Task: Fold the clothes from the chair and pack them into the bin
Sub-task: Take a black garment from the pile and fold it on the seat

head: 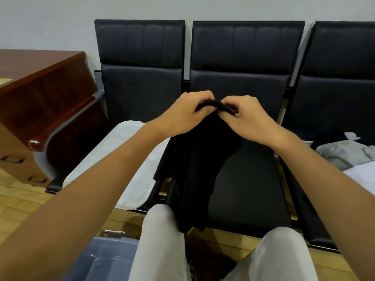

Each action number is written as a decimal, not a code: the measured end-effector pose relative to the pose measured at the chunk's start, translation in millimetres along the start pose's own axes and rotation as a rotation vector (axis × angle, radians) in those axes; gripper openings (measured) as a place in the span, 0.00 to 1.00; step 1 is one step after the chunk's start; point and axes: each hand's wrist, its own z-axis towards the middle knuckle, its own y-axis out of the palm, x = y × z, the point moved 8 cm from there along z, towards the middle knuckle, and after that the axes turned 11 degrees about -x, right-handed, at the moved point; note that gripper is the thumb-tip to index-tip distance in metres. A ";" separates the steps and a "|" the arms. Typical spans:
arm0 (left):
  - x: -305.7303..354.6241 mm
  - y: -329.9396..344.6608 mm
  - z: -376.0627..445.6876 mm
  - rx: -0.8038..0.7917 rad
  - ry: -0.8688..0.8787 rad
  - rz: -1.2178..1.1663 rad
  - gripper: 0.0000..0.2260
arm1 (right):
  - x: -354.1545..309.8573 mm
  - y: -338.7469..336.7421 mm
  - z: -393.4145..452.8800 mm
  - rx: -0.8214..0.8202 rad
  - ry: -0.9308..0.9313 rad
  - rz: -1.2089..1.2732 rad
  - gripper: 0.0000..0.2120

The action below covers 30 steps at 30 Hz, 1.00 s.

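Holding a black garment (pixel 194 165) up by its top edge, you've got your left hand (pixel 182 114) and right hand (pixel 247 118) almost touching each other, both pinching the same bunched bit of fabric between thumb and fingers. So both grips are clamped on the cloth, nothing loose there. Below the pinch, the garment hangs down in front of the middle black chair (pixel 243 82), its lower end trailing past the seat edge and down beside your left knee (pixel 160 230). Off to the right of your hands, the next seat over has a pile of grey and white clothes (pixel 345 155) with something dark on top, well apart from what you're holding. Left of the grip there's a white cushion-like pad (pixel 121 155) on the neighbouring seat, and further left a wooden desk (pixel 44 78). Down low to the left, near your leg, sits the blue bin (pixel 107 258); can't tell what's in it from here.
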 end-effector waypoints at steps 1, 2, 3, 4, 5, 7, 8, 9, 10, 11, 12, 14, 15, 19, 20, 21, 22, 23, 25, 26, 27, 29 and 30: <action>2.4 2.3 1.0 0.004 0.008 0.009 0.06 | -1.9 -0.1 -0.4 -0.010 -0.013 -0.016 0.06; 4.7 5.8 3.2 0.003 0.014 0.015 0.06 | -2.1 -1.0 -1.9 -0.028 -0.017 -0.025 0.06; 5.1 8.4 4.6 0.002 0.016 0.017 0.06 | -0.5 -1.0 -2.5 -0.047 -0.015 -0.025 0.06; 5.7 11.7 7.0 -0.001 0.017 0.016 0.06 | 1.6 -3.0 -4.8 -0.056 -0.005 -0.034 0.07; 4.3 13.9 8.5 -0.005 0.011 0.017 0.06 | 4.4 -5.1 -6.1 -0.052 0.007 -0.039 0.07; 1.6 17.5 12.4 0.001 0.004 0.022 0.06 | 11.3 -13.5 -9.0 -0.010 0.041 -0.027 0.09; 1.1 18.9 14.4 0.012 0.007 0.028 0.07 | 13.2 -17.9 -10.0 0.018 0.054 -0.026 0.10; 1.0 19.5 16.0 0.030 0.011 0.032 0.07 | 13.9 -21.7 -10.4 0.046 0.058 -0.023 0.11; 1.6 20.1 18.8 0.055 0.020 0.032 0.08 | 14.2 -26.1 -10.7 0.076 0.063 -0.018 0.12; 1.7 19.6 21.2 0.089 0.024 0.034 0.09 | 15.2 -30.1 -10.0 0.103 0.068 -0.012 0.12; 1.1 18.6 22.5 0.125 0.026 0.040 0.09 | 15.8 -33.4 -8.9 0.127 0.071 -0.003 0.12; -4.0 16.3 27.6 0.184 0.009 0.059 0.08 | 19.2 -40.0 -6.2 0.176 0.082 0.005 0.12; -9.7 15.1 29.3 0.210 -0.021 0.064 0.08 | 22.4 -41.4 -5.0 0.199 0.088 0.003 0.12; -46.6 7.5 35.0 0.281 -0.224 0.063 0.11 | 45.9 -50.6 2.3 0.260 0.151 -0.058 0.11; -56.7 6.7 34.0 0.282 -0.268 0.059 0.12 | 53.9 -52.7 3.1 0.265 0.172 -0.067 0.11; -66.2 4.1 35.2 0.281 -0.311 0.054 0.12 | 61.8 -56.8 5.6 0.273 0.188 -0.080 0.11; -74.8 2.2 35.5 0.275 -0.350 0.052 0.12 | 68.2 -61.0 7.2 0.277 0.196 -0.092 0.11; -82.3 1.2 34.9 0.265 -0.382 0.060 0.13 | 74.5 -64.6 7.6 0.277 0.204 -0.102 0.11; -96.3 -5.1 34.8 0.256 -0.450 0.105 0.14 | 85.5 -77.4 10.5 0.292 0.209 -0.099 0.13; -102.5 -7.6 33.5 0.249 -0.482 0.134 0.14 | 92.0 -82.7 10.4 0.299 0.219 -0.088 0.14; -109.2 -8.9 31.5 0.238 -0.509 0.158 0.14 | 98.6 -87.5 8.3 0.310 0.235 -0.089 0.14; -123.0 -14.0 33.4 0.225 -0.538 0.163 0.15 | 110.4 -98.5 10.1 0.317 0.257 -0.113 0.15; -127.6 -15.9 36.9 0.208 -0.537 0.151 0.15 | 118.2 -102.9 11.9 0.313 0.270 -0.124 0.15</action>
